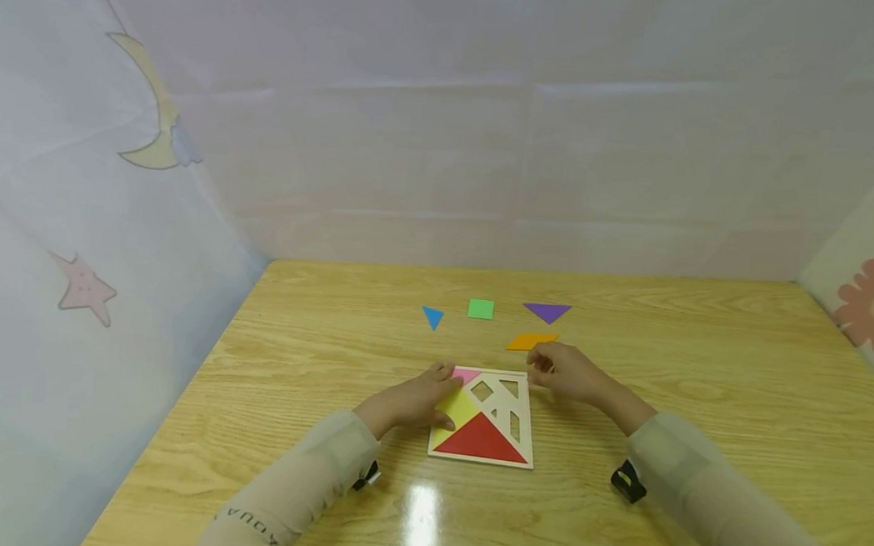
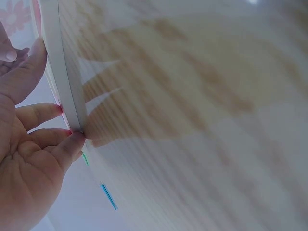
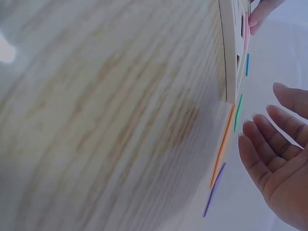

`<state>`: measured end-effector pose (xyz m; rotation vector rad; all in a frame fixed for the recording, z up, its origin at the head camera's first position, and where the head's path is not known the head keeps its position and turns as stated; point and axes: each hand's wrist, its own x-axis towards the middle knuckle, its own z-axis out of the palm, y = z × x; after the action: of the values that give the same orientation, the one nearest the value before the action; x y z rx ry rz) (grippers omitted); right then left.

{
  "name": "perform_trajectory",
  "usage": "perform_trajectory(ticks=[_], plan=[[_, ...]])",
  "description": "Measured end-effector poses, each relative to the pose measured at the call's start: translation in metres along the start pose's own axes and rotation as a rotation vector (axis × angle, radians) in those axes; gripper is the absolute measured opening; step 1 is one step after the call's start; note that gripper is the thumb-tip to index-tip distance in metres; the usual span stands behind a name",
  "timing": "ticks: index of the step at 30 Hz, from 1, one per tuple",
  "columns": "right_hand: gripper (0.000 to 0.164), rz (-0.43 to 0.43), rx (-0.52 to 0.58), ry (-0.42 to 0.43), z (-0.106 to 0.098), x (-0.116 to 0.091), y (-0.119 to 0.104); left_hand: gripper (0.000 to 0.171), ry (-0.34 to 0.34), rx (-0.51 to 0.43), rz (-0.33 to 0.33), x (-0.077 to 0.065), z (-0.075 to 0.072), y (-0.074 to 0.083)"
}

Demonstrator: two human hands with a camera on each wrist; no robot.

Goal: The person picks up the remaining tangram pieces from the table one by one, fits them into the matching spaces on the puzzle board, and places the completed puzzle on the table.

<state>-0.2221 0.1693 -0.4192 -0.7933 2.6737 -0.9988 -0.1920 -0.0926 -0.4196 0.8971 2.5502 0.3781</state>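
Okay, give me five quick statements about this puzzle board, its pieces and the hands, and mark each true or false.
1. The left hand touches the board. True.
2. The right hand holds the green square. False: that hand holds nothing; the square lies on the table.
3. The red triangle sits in the board. True.
4. The purple triangle is set in the board. False: it lies loose on the table.
5. The orange parallelogram lies nearer the board than the purple triangle does. True.
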Motion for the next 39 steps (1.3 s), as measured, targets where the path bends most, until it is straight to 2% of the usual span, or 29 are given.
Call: perform_trajectory(ticks=[19, 26, 39], plan=[[0.025, 0.056, -0.018, 0.024, -0.006, 0.001, -0.001, 0.069, -0.006, 0.030, 0.011, 0.001, 0.000, -0.001], [0.023, 0.008, -0.070, 0.039, -0.012, 0.002, -0.002, 0.069, -0.002, 0.022, 0.005, 0.001, 0.001, -0.002], [0.022, 0.005, -0.084, 0.040, -0.012, 0.004, 0.002, 0.070, -0.006, 0.016, -0.007, 0.001, 0.002, -0.001]])
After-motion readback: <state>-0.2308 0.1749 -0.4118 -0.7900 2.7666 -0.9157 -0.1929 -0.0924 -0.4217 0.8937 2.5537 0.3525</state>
